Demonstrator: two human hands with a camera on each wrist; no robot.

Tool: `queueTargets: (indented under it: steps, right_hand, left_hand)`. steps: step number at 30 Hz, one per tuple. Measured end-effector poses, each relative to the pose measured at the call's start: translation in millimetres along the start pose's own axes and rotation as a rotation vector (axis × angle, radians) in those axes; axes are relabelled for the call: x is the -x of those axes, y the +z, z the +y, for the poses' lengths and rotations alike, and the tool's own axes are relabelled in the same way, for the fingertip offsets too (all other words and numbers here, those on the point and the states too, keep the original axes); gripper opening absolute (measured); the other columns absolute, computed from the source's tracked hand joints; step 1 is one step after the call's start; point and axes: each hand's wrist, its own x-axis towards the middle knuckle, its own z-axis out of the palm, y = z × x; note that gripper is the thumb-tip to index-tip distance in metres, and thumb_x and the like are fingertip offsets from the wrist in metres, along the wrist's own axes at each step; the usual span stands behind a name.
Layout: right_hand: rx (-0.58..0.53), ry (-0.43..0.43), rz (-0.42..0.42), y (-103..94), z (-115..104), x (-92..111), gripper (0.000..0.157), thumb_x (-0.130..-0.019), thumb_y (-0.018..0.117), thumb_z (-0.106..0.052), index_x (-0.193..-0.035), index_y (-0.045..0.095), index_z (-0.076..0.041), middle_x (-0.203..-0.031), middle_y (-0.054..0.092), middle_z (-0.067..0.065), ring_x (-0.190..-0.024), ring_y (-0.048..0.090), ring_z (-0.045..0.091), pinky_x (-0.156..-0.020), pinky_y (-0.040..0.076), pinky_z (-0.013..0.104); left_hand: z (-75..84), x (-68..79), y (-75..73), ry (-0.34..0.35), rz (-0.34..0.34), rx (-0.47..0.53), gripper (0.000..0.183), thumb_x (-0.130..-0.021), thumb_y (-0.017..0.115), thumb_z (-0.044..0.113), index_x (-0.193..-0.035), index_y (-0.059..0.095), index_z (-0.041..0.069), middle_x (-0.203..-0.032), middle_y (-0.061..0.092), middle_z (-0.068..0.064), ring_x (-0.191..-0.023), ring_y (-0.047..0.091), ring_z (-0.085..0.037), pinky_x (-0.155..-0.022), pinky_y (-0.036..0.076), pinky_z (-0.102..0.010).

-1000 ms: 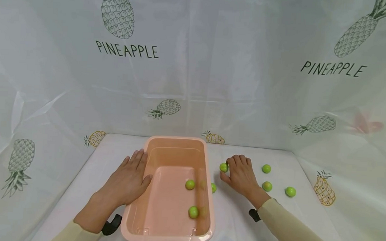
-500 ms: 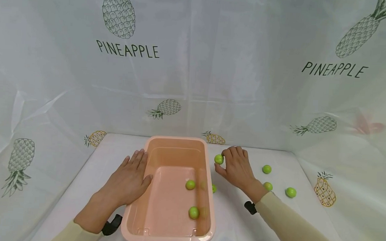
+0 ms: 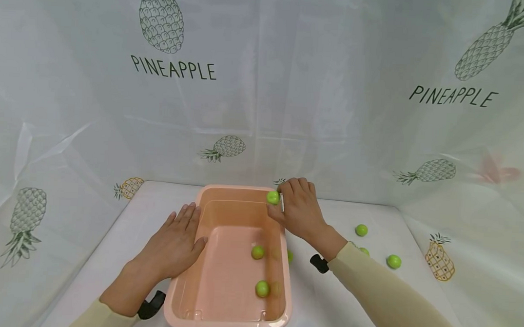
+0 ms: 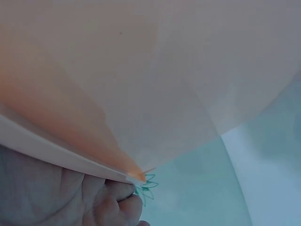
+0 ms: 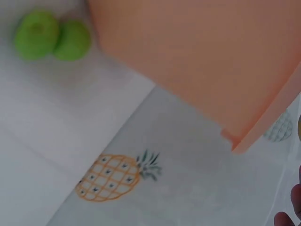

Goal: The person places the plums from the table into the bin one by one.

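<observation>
Green fruit (image 3: 273,197) pinched between thumb and fingertips of right hand (image 3: 302,209), by far-right corner of peach tub (image 3: 227,326), left hand (image 3: 177,245) straight-fingered against its rim

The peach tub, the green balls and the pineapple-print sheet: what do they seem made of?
Tub: probably moulded plastic, glossy; its rim catches highlights and its inner wall faintly mirrors green.
Green balls: real fruit or plastic imitations, I can't tell; smooth, with a slight shine.
Sheet: perhaps plastic film or coated cloth, softly shiny, with sharp creases.
</observation>
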Motion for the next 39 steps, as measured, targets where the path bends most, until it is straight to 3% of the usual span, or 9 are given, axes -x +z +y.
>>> queueTargets:
  steps: [7,16,28,39]
  right_hand:
    - [0.015,-0.041,-0.057,8.7,-29,-16,0.035,-0.093,0.071,-0.042,-0.098,0.058,-0.01,-0.093,0.057,0.005,-0.088,0.048,0.027,-0.078,0.039,0.042]
    - [-0.004,-0.028,-0.182,22.7,-55,-23,0.031,-0.097,0.066,-0.043,-0.097,0.059,-0.013,-0.091,0.054,0.001,-0.088,0.044,0.023,-0.079,0.034,0.038]
    - [0.068,-0.037,-0.265,36.7,-59,-27,0.034,-0.098,0.062,-0.047,-0.095,0.058,-0.013,-0.086,0.052,0.001,-0.083,0.045,0.022,-0.075,0.034,0.036]
    - [0.11,-0.046,-0.243,42.2,-59,-26,0.033,-0.097,0.062,-0.044,-0.092,0.057,-0.012,-0.084,0.053,0.001,-0.082,0.046,0.023,-0.074,0.036,0.036]
  left_hand:
    - [0.5,0.0,0.3,-0.005,-0.004,0.0,0.073,-0.108,0.053,0.034,-0.159,0.031,-0.014,-0.167,0.03,-0.034,-0.156,0.029,-0.051,-0.125,0.027,-0.066]
    - [0.4,0.8,2.4,-0.008,0.008,-0.001,0.073,-0.108,0.053,0.034,-0.158,0.031,-0.014,-0.167,0.03,-0.034,-0.156,0.029,-0.051,-0.125,0.028,-0.066]
    - [-0.5,0.9,4.3,-0.006,0.018,0.007,0.073,-0.108,0.053,0.034,-0.158,0.031,-0.015,-0.167,0.03,-0.034,-0.156,0.029,-0.051,-0.124,0.029,-0.066]
    - [-0.5,0.9,3.9,-0.007,0.019,0.011,0.073,-0.107,0.054,0.034,-0.158,0.032,-0.015,-0.166,0.03,-0.034,-0.155,0.03,-0.05,-0.125,0.029,-0.065]
